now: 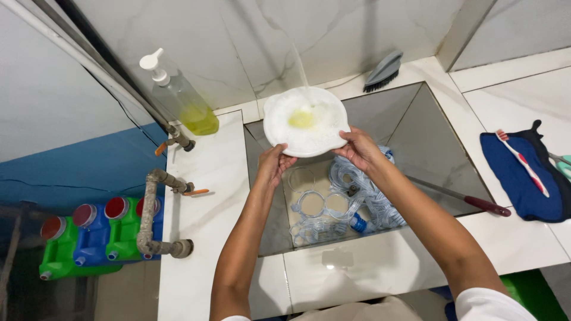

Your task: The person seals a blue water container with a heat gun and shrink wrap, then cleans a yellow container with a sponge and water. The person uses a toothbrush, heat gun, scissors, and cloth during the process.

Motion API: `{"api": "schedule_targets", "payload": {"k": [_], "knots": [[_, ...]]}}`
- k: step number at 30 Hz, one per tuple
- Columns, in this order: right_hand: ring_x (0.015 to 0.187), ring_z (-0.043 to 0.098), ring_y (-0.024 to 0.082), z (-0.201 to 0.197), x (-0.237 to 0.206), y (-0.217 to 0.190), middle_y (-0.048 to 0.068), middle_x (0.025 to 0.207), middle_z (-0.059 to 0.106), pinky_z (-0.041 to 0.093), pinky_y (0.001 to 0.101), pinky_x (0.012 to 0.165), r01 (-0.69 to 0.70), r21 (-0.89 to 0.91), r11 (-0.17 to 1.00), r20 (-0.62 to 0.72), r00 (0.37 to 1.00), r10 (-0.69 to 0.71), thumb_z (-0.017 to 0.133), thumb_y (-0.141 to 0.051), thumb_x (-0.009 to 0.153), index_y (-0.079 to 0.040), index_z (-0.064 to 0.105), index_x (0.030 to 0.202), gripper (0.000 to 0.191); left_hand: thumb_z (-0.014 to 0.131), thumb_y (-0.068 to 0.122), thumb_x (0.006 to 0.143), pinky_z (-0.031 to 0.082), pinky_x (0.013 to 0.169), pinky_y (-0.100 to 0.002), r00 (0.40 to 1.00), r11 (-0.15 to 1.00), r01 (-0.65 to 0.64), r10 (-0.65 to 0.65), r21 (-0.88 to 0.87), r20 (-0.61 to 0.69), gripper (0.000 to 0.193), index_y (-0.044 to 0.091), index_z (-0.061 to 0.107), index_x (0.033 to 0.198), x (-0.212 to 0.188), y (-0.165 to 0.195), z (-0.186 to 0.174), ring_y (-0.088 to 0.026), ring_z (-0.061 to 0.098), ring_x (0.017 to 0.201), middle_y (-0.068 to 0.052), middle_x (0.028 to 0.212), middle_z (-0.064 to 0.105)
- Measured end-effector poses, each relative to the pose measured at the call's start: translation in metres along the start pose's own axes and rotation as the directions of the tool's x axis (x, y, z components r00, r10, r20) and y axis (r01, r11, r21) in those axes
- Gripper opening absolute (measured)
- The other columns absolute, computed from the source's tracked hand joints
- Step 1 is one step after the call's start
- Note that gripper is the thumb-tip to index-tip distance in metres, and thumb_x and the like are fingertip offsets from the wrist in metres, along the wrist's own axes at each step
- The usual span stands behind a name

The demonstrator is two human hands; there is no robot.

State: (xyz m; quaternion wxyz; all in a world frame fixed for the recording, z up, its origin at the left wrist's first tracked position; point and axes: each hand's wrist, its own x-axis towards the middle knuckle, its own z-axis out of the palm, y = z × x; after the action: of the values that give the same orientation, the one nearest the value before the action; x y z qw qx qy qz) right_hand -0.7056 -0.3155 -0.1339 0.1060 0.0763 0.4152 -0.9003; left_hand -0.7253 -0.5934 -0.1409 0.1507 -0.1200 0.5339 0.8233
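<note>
Head camera, looking down into a square tiled sink point(416, 119) set in a white bench point(202, 196). Two bare hands hold a white plate point(306, 122) up over the basin, tilted toward the wall, under a thin stream of water point(300, 68) that falls onto its middle. The left hand point(275, 163) is closed on the plate's lower left rim and the right hand point(357, 147) is closed on its lower right rim, thumbs on the face. A yellow smear sits in the plate's centre, ringed by white suds. Below the plate, in the basin, lie clear glass cups point(315, 205) and a bundle of blue-and-white items that cannot be told apart. A knife with a dark red handle point(470, 201) rests across the sink's right edge. On the bench stand a pump bottle of yellow liquid soap point(181, 101) at the back left and a grey scrubbing brush point(383, 71) at the back. To rinse well, it seems best to keep a firm grip on the wet rim and turn the plate slowly so that the stream sweeps the suds off every part.
</note>
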Motion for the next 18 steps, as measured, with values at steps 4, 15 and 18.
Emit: {"api": "schedule_targets", "payload": {"k": [4, 15, 18], "knots": [[0.102, 0.075, 0.031, -0.024, -0.005, -0.011, 0.025, 0.125, 0.066, 0.061, 0.0401, 0.082, -0.016, 0.005, 1.0, -0.039, 0.999, 0.016, 0.054, -0.006, 0.1, 0.009, 0.048, 0.136, 0.039, 0.065, 0.014, 0.095, 0.062, 0.062, -0.029, 1.0, 1.0, -0.015, 0.015, 0.018, -0.023, 0.03, -0.013, 0.061, 0.107, -0.004, -0.013, 0.023, -0.019, 0.067, 0.062, -0.019, 0.085, 0.07], [0.095, 0.075, 0.027, -0.161, -0.039, -0.126, 0.02, 0.117, 0.07, 0.063, 0.0409, 0.081, 0.063, -0.08, 0.995, -0.058, 0.996, -0.068, 0.056, -0.006, 0.1, 0.003, 0.049, 0.139, 0.041, 0.063, 0.014, 0.096, 0.064, 0.062, -0.034, 0.998, 0.981, -0.064, 0.068, -0.184, 0.016, 0.025, -0.008, 0.063, 0.108, 0.013, -0.109, 0.19, -0.015, 0.06, 0.059, -0.011, 0.086, 0.064], [0.093, 0.074, 0.027, -0.206, -0.055, -0.175, 0.022, 0.122, 0.067, 0.062, 0.0424, 0.08, 0.114, -0.162, 0.98, -0.085, 0.988, -0.129, 0.055, -0.007, 0.102, 0.003, 0.049, 0.142, 0.041, 0.063, 0.014, 0.094, 0.063, 0.061, -0.033, 0.998, 0.972, -0.021, 0.035, -0.234, 0.055, 0.021, -0.003, 0.063, 0.107, 0.03, -0.147, 0.249, -0.014, 0.061, 0.058, -0.009, 0.083, 0.064]]}}
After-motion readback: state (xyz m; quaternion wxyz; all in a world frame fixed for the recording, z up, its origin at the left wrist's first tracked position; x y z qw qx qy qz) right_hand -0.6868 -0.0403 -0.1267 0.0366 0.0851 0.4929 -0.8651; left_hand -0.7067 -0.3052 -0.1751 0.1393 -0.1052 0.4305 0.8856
